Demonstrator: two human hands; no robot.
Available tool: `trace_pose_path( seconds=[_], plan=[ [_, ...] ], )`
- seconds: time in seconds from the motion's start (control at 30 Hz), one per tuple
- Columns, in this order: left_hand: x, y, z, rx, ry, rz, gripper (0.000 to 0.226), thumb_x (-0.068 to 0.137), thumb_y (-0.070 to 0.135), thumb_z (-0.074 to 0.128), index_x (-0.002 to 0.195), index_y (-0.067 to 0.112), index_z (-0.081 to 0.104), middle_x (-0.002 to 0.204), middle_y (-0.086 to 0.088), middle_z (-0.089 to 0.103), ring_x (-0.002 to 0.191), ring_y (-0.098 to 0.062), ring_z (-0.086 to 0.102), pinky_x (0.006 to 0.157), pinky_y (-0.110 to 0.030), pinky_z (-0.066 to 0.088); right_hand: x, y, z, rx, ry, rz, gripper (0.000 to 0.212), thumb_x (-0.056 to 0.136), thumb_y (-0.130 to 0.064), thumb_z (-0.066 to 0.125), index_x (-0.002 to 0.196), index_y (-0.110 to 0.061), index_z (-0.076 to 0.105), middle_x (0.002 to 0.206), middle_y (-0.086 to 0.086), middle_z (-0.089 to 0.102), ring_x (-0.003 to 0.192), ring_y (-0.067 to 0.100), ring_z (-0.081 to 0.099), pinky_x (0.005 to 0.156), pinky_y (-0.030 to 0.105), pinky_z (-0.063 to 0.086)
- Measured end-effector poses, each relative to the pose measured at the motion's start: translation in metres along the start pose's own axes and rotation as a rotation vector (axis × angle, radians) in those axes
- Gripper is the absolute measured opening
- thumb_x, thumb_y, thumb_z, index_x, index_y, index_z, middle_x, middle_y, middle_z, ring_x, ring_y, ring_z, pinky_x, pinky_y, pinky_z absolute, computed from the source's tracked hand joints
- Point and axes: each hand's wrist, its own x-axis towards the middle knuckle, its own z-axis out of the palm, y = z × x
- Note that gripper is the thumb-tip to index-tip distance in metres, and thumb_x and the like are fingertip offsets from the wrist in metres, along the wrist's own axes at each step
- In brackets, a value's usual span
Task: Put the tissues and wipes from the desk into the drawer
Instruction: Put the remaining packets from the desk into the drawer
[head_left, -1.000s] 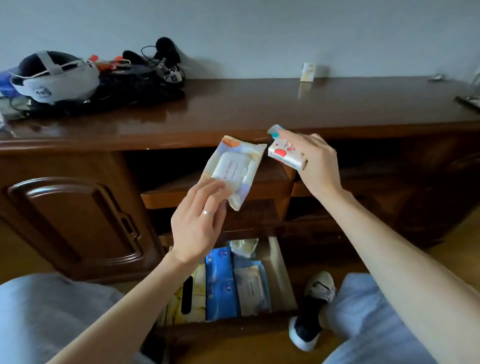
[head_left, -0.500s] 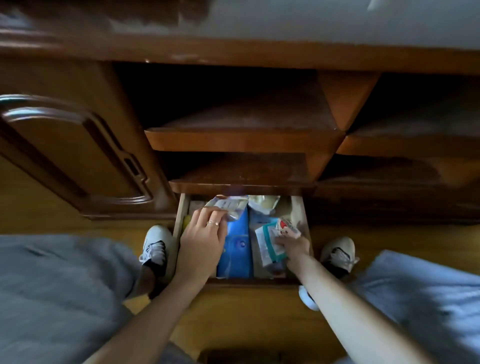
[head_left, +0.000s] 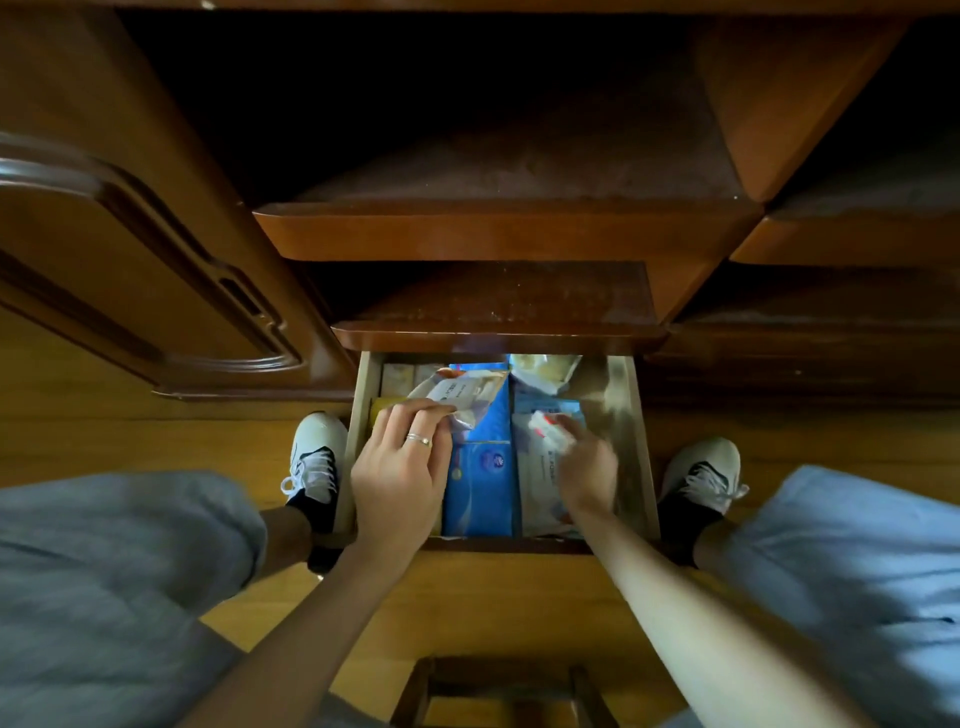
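Presently, a pastel soft-plastic wipes pouch (head_left: 457, 392) and a small red-marked white tissue packet (head_left: 548, 434), pinched by left hand (head_left: 400, 467) and right hand (head_left: 587, 467), are being lowered into the open pale-wood drawer (head_left: 636, 441); release is required next.

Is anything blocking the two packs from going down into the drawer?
Nothing visible blocks them. The drawer is pulled open, and both hands are already inside it. The left hand holds the wipes pack over the blue packs; the right hand holds the small tissue pack on another pack.

Glossy varnished wood covers the cabinet door (head_left: 130, 270) at nine o'clock; the shelf (head_left: 498, 306) looks matt and dusty. In the pale raw-wood drawer (head_left: 636, 441), the blue pack (head_left: 483, 488) shines like plastic film.
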Motion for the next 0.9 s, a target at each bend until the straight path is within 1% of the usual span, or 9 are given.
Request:
trace_pose_path(
  seconds=[0.1,0.23,0.3,0.37,0.5,0.6,0.67,0.77,0.9],
  plan=[
    [0.004,0.005,-0.001,-0.009,0.008,0.021,0.025,0.105,0.023,0.052,0.108,0.01,0.073,0.11,-0.001,0.069,0.103,-0.013,0.062,0.08,-0.016,0.045,-0.006,-0.003,0.017,0.071,-0.275,0.2,0.033,0.097,-0.028,0.065,0.129,-0.018,0.065,0.122,0.006,0.071,0.109,0.023,0.068,0.091,0.037,0.056],
    [0.008,0.01,-0.003,-0.016,-0.007,0.008,0.024,0.104,0.021,0.052,0.104,0.009,0.073,0.106,-0.002,0.07,0.099,-0.014,0.063,0.076,-0.016,0.043,-0.004,0.004,0.014,0.169,-0.107,0.259,0.027,0.097,-0.036,0.065,0.121,-0.025,0.07,0.104,-0.007,0.071,0.102,0.02,0.07,0.069,0.023,0.054],
    [0.007,0.009,-0.002,-0.02,-0.021,0.012,0.024,0.104,0.02,0.053,0.105,0.008,0.074,0.107,-0.003,0.07,0.098,-0.015,0.063,0.076,-0.016,0.043,0.002,0.012,0.006,0.228,-0.027,0.317,0.033,0.096,-0.031,0.067,0.128,-0.022,0.068,0.107,-0.003,0.072,0.104,0.021,0.07,0.074,0.027,0.056],
    [0.005,0.008,-0.001,-0.026,-0.035,0.019,0.023,0.104,0.02,0.054,0.107,0.007,0.074,0.108,-0.003,0.07,0.1,-0.016,0.064,0.076,-0.017,0.047,0.008,0.02,0.0,0.234,-0.075,0.36,0.036,0.098,-0.029,0.065,0.133,-0.02,0.063,0.113,0.004,0.073,0.103,0.024,0.069,0.081,0.037,0.059],
    [0.002,0.004,0.002,-0.041,-0.059,0.056,0.023,0.103,0.021,0.057,0.11,0.007,0.074,0.113,-0.004,0.07,0.107,-0.017,0.064,0.08,-0.022,0.053,0.001,0.018,0.001,0.146,-0.289,0.354,0.035,0.099,-0.032,0.063,0.13,-0.017,0.064,0.095,-0.001,0.07,0.078,0.011,0.066,0.06,0.028,0.055],
    [-0.004,-0.001,0.006,-0.081,-0.082,0.076,0.022,0.102,0.021,0.061,0.115,0.009,0.074,0.119,-0.004,0.069,0.117,-0.018,0.062,0.086,-0.023,0.054,-0.002,0.002,-0.001,0.012,-0.171,0.224,0.039,0.1,-0.031,0.06,0.139,-0.024,0.058,0.118,0.003,0.071,0.104,0.024,0.067,0.083,0.042,0.058],
    [-0.008,-0.005,0.009,-0.098,-0.118,0.08,0.023,0.1,0.019,0.063,0.119,0.011,0.073,0.122,-0.004,0.068,0.124,-0.019,0.059,0.091,-0.026,0.055,0.001,-0.018,-0.009,0.215,-0.176,0.169,0.039,0.101,-0.029,0.06,0.139,-0.033,0.054,0.121,-0.004,0.068,0.112,0.024,0.068,0.085,0.04,0.058],
    [-0.014,-0.005,0.017,-0.12,-0.212,0.099,0.029,0.097,0.016,0.064,0.125,0.01,0.07,0.129,-0.006,0.065,0.131,-0.02,0.054,0.1,-0.036,0.054,0.003,-0.056,-0.022,0.649,-0.397,0.073,0.048,0.103,-0.013,0.058,0.138,-0.044,0.047,0.127,-0.009,0.061,0.104,0.02,0.072,0.072,0.026,0.062],
    [-0.021,0.001,0.023,-0.223,-0.287,0.08,0.032,0.099,0.016,0.059,0.129,0.009,0.066,0.136,-0.004,0.063,0.137,-0.017,0.048,0.107,-0.039,0.049,-0.004,-0.074,-0.029,0.741,-0.74,0.043,0.078,0.093,-0.002,0.052,0.153,-0.049,0.035,0.148,-0.008,0.045,0.129,0.017,0.056,0.097,0.041,0.058]
  ],
)
